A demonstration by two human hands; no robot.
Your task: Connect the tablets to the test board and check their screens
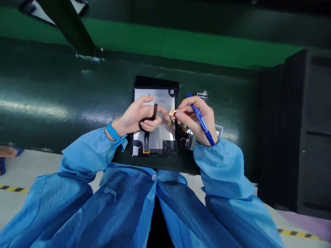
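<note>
**Two bare hands grip thin cables above a tablet display panel**

A person in a ribbed blue antistatic smock sits over a tablet display panel (155, 98), its back a smooth, reflective silver sheet inside a rectangular black frame. The panel lies flat on a matte black mat (155, 163), directly in front of the person.

The left hand (137, 117), with a blue wrist strap (112, 131), is closed around a looped black ribbon cable (154, 114), its fingers curled over the soft, flat strip. The right hand (196, 119) pinches a small orange connector tab (172, 112) between thumb and forefinger, with a slim blue pen (203, 120) tucked along the palm. Whether the tab joins the looped cable cannot be told.

A second black flat cable (146, 143), tipped with gold, lies on the silver sheet. Small circuit boards (188, 139) sit just beside the panel's right edge. Beyond everything rises a glossy, dark green surface (77, 86); a black foam block (297, 131) stands to the right.
</note>
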